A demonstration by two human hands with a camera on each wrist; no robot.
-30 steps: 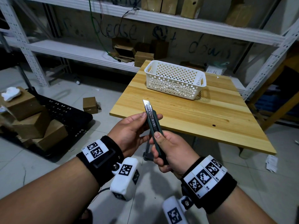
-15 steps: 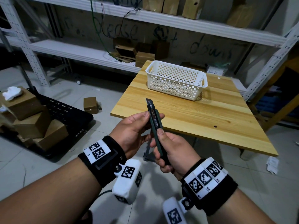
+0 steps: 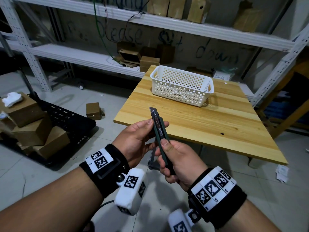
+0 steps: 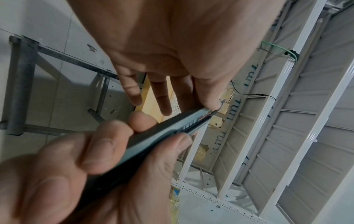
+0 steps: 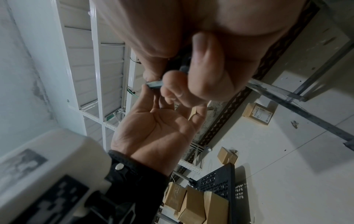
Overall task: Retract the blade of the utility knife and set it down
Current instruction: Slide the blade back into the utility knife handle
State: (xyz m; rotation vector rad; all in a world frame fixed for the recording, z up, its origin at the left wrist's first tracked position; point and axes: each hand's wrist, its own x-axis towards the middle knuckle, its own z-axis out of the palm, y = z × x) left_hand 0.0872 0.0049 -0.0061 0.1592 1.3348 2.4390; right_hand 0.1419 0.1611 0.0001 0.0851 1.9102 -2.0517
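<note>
Both hands (image 3: 179, 158) (aloft) hold knife (image 3: 158, 131).

dark green utility knife (image 3: 160, 131) with black slider strip, white perforated basket (image 3: 181, 85), light striped-grain wood table (image 3: 217, 124), black wristbands (image 3: 108, 166) with black-white square markers, brown cardboard boxes (image 3: 33, 126), black perforated crate (image 3: 66, 118), white shelving (image 3: 66, 52)

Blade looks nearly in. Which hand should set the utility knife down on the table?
Right. The right hand wraps the utility knife handle; the left hand only pinches its front end. The wooden table lies just ahead.
</note>
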